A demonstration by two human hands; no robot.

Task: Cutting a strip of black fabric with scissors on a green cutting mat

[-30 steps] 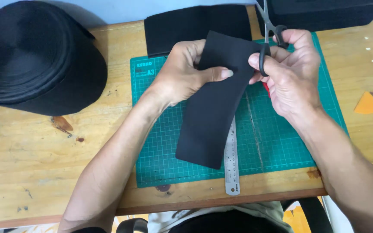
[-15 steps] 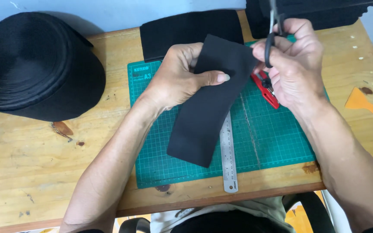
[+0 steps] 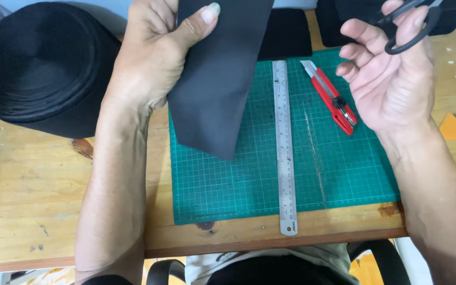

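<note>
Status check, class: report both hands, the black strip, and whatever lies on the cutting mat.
Left hand grips black fabric strip, held above green cutting mat. Right hand holds scissors. Steel ruler and red utility knife on mat.

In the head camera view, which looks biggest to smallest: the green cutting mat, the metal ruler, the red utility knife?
1. Green cutting mat, by far the largest.
2. Metal ruler, long and thin, running down the mat past its near edge.
3. Red utility knife, the smallest, lying on the mat.

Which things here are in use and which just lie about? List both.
In hand: black fabric strip in the left hand; black-handled scissors in the right hand.

Lying about: steel ruler, red utility knife, green cutting mat, black webbing roll.
</note>
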